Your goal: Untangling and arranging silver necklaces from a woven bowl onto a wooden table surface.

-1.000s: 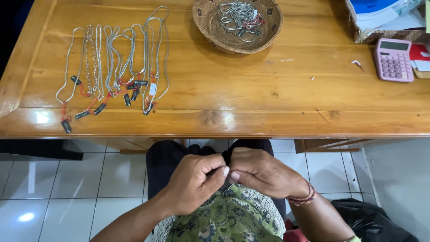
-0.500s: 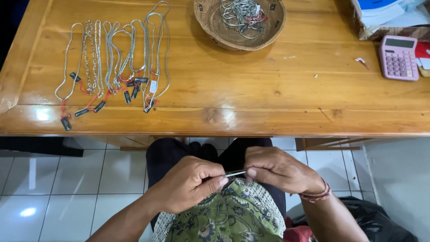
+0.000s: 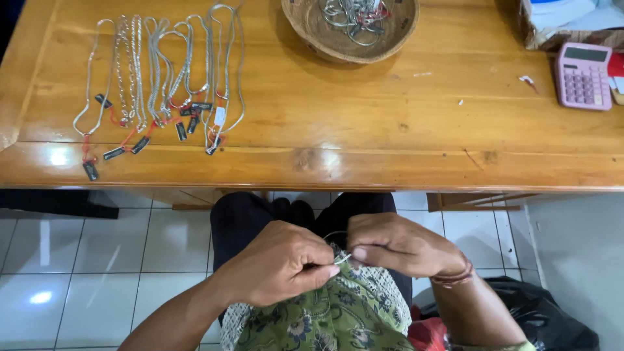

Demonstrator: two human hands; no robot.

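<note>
My left hand (image 3: pixel 279 263) and my right hand (image 3: pixel 396 244) meet over my lap, below the table's front edge. Both pinch a thin silver chain (image 3: pixel 340 256) between thumb and fingertips; a small loop of it arcs up between the hands. Under them lies green patterned cloth (image 3: pixel 331 312) with a white lace edge. Several silver necklaces (image 3: pixel 162 78) with red strings and dark tags lie in a row at the table's left. A woven basket (image 3: pixel 318 36) holding more silver chains sits at the top middle.
The wooden table (image 3: pixel 390 130) spans the view. A pink calculator (image 3: pixel 582 75) lies at its right, beside a paper-wrapped bundle (image 3: pixel 552 23). White floor tiles (image 3: pixel 97 260) show at left, a dark bag (image 3: pixel 552 318) at lower right.
The hands have stayed over my lap and shifted their pinch on the chain. The view has tilted down a little, so the table sits higher in frame.
</note>
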